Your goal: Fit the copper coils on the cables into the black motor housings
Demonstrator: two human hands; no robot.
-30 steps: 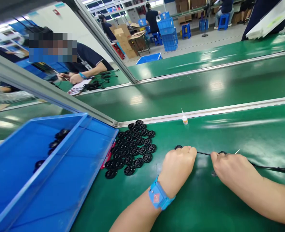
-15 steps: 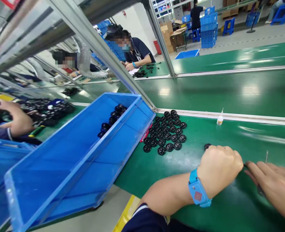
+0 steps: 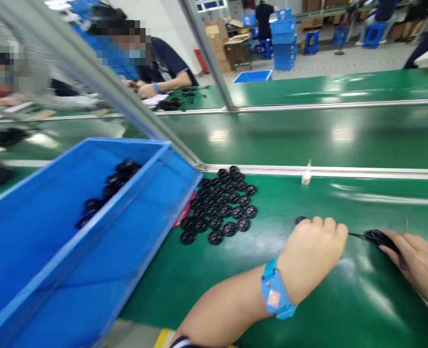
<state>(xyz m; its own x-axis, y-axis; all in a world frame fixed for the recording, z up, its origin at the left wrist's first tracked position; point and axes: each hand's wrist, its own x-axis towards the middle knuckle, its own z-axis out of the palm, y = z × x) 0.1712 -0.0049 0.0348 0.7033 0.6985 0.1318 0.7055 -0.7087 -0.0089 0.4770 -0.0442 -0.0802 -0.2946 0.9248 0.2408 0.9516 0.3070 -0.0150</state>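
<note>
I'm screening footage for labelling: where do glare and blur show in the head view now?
Head view: white glare streaks the green worktop right of the small bottle; the diagonal metal post smears toward upper left; the left hand looks clearer.

The tabletop point(image 3: 330, 309) looks glossy, the bin point(image 3: 141, 227) plastic.

A black cable point(image 3: 377, 236) runs between left hand point(image 3: 316, 251) and right hand point(image 3: 417, 258).

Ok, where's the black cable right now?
In the head view, the cable is right of centre: its bundled part is in the right hand, and a strand runs left to the left hand.
</note>
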